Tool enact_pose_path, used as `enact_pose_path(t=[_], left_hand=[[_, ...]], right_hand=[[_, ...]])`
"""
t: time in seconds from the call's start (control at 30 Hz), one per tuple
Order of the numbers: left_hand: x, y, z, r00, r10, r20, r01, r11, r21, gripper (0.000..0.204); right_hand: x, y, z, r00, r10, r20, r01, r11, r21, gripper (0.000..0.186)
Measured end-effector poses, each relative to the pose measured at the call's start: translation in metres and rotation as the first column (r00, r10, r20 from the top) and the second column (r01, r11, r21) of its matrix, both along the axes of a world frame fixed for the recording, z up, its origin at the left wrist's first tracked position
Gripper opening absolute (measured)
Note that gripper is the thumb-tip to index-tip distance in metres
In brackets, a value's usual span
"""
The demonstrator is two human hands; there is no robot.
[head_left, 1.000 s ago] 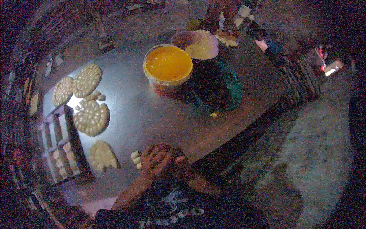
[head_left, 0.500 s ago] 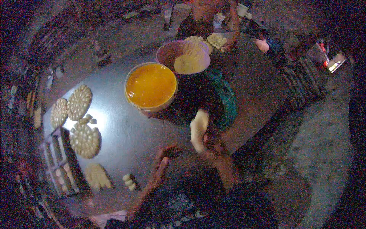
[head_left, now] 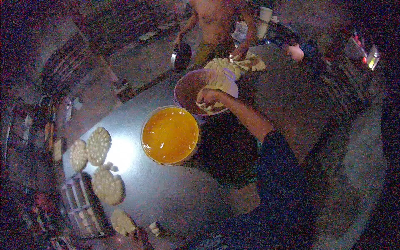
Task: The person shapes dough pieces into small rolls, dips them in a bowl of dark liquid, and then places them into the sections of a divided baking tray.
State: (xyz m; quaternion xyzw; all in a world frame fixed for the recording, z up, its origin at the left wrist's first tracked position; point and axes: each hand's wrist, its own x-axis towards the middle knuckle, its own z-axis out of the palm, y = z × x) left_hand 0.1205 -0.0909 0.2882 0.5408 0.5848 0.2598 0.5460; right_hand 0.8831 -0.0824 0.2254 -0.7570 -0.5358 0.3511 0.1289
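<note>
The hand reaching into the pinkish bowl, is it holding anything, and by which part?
The right hand is down in the bowl among pale dough pieces, fingers curled. Whether it grips one, and where, cannot be told.

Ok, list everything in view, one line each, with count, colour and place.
table: one, grey metal, centre
orange bowl: one, holding orange liquid, mid-table
pink bowl: one, holding pale dough pieces, behind the orange bowl
dark bowl: one, dark with a teal rim, right of the orange bowl
patterned dough rounds: about five, pale yellow, table's left side
small dough bits: a few, pale, near edge
compartment tray: one, grey, lower left
far dough pile: one, pale, far end
other person: one, far end
left hand: bottom edge, grip unclear
right hand: in the pink bowl, on dough
</note>
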Motion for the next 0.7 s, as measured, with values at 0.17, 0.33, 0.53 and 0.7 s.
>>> enact_pose_path(t=[0.17, 0.33, 0.53, 0.7], left_hand=[[-0.017, -0.02, -0.013, 0.974, -0.196, -0.112, 0.204, 0.977, 0.067, 0.03], [0.025, -0.016, 0.02, 0.951, -0.282, -0.124, 0.288, 0.957, 0.039, 0.031], [0.045, -0.01, 0.023, 0.991, 0.124, 0.051, -0.097, 0.925, -0.367, 0.027], [0.033, -0.012, 0.004, 0.985, -0.153, -0.082, 0.147, 0.986, -0.078, 0.026]], right_hand=[[-0.01, 0.022, -0.034, 0.995, -0.104, -0.007, 0.101, 0.98, -0.17, 0.031], [-0.011, 0.01, -0.03, 0.95, -0.272, -0.15, 0.239, 0.949, -0.205, 0.028], [-0.023, 0.018, -0.025, 0.93, -0.291, -0.226, 0.242, 0.945, -0.219, 0.026], [-0.024, 0.012, -0.032, 0.89, -0.372, -0.264, 0.314, 0.92, -0.236, 0.025]])
